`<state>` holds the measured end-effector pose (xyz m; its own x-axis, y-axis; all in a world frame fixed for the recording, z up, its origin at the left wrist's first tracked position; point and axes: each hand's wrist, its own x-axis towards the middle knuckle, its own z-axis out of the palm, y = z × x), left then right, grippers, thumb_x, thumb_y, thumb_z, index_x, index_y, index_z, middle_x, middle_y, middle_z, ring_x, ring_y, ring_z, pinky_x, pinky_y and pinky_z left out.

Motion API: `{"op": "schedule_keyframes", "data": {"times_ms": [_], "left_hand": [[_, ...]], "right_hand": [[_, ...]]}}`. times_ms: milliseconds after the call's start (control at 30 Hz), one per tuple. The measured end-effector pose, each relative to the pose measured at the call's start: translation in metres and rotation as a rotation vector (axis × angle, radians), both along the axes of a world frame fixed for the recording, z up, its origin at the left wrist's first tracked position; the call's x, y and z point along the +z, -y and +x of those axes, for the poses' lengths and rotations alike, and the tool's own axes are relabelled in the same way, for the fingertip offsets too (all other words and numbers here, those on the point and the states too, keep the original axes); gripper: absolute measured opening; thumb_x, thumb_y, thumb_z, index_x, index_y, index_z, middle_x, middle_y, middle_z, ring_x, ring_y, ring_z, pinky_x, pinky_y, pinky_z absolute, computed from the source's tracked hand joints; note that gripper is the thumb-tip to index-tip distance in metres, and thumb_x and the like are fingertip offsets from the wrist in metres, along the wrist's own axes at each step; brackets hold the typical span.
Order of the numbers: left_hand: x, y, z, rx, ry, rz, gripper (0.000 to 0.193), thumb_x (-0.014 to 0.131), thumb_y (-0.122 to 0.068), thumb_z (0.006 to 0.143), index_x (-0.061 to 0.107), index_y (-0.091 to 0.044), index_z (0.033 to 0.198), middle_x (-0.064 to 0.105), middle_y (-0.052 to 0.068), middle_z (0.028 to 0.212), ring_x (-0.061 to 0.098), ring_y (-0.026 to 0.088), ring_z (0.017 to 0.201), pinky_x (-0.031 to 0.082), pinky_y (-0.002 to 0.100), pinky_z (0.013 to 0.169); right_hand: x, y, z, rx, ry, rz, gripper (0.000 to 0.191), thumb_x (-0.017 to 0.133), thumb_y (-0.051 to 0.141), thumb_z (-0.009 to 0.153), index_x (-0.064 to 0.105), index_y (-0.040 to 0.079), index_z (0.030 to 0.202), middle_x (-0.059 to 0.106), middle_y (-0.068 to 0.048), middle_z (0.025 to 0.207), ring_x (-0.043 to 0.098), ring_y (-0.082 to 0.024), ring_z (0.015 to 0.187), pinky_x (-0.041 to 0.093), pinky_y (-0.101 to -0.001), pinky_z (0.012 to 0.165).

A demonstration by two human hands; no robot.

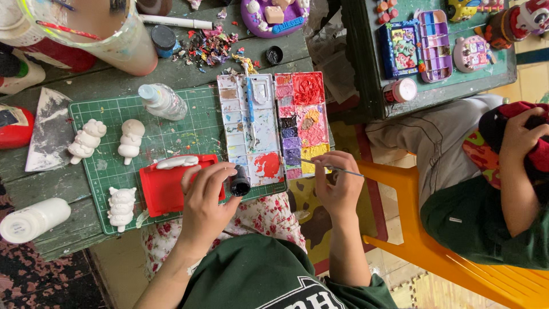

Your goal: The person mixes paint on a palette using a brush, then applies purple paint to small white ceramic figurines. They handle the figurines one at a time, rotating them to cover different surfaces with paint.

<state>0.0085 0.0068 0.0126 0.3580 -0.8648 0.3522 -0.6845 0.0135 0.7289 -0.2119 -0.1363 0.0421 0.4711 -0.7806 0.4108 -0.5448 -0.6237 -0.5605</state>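
Head view: over a green cutting mat (197, 123) and open paint palette (273, 129), the left hand (203, 203) grips a small black paint bottle (239, 182) at the palette's near edge. The right hand (337, 186) pinches a thin paintbrush (337, 169) just beside the palette.

Large jar (86, 34) cut off at top edge, small black bottle's (239, 182) contents unseen

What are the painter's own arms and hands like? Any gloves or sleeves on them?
No gloves: the left hand and right hand are bare, with no rings or watch in view. Both forearms are uncovered too. The dark green shirt has short sleeves and white lettering on the chest.
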Motion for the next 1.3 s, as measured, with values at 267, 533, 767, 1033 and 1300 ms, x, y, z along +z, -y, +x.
{"op": "schedule_keyframes", "data": {"times_ms": [267, 533, 767, 1033, 1300], "left_hand": [[0.001, 0.0, 0.001, 0.0, 0.022, 0.038, 0.053, 0.088, -0.011, 0.071, 0.061, -0.009, 0.117, 0.068, 0.001, 0.12, 0.066, 0.019, 0.105, 0.035, 0.046, 0.108], [0.002, -0.001, -0.002, -0.037, 0.058, 0.048, 0.054, 0.089, -0.017, 0.073, 0.061, -0.012, 0.119, 0.069, 0.0, 0.119, 0.067, 0.018, 0.103, 0.031, 0.044, 0.105], [0.004, 0.0, 0.0, -0.05, 0.059, 0.062, 0.054, 0.089, -0.016, 0.073, 0.06, -0.012, 0.119, 0.069, -0.001, 0.118, 0.068, 0.018, 0.103, 0.031, 0.044, 0.105], [0.001, 0.0, 0.0, -0.066, 0.032, 0.05, 0.053, 0.088, -0.016, 0.075, 0.059, -0.012, 0.119, 0.069, 0.0, 0.118, 0.067, 0.018, 0.105, 0.032, 0.044, 0.107], [-0.001, -0.001, 0.004, -0.061, 0.044, 0.052, 0.054, 0.087, -0.015, 0.074, 0.059, -0.012, 0.119, 0.069, 0.0, 0.116, 0.067, 0.018, 0.105, 0.031, 0.046, 0.108]], "right_hand": [[0.0, -0.001, -0.002, -0.062, 0.01, -0.071, 0.023, 0.072, -0.007, 0.092, 0.057, 0.005, 0.106, 0.071, -0.012, 0.098, 0.072, -0.027, 0.094, 0.058, -0.0358, 0.081], [0.002, 0.001, 0.0, -0.016, -0.038, -0.13, 0.025, 0.073, -0.007, 0.089, 0.058, 0.005, 0.105, 0.073, -0.011, 0.096, 0.069, -0.029, 0.097, 0.056, -0.038, 0.082], [-0.002, 0.004, -0.007, -0.069, 0.024, -0.104, 0.023, 0.072, -0.007, 0.092, 0.057, 0.004, 0.105, 0.07, -0.012, 0.097, 0.07, -0.027, 0.094, 0.057, -0.0365, 0.082], [-0.01, 0.004, -0.012, -0.062, 0.051, -0.017, 0.021, 0.072, -0.005, 0.095, 0.057, 0.003, 0.106, 0.068, -0.013, 0.103, 0.074, -0.025, 0.091, 0.058, -0.032, 0.079], [-0.004, 0.003, -0.009, -0.049, -0.072, -0.111, 0.025, 0.076, -0.003, 0.088, 0.06, 0.006, 0.105, 0.067, -0.012, 0.106, 0.064, -0.029, 0.103, 0.051, -0.0399, 0.09]]}}
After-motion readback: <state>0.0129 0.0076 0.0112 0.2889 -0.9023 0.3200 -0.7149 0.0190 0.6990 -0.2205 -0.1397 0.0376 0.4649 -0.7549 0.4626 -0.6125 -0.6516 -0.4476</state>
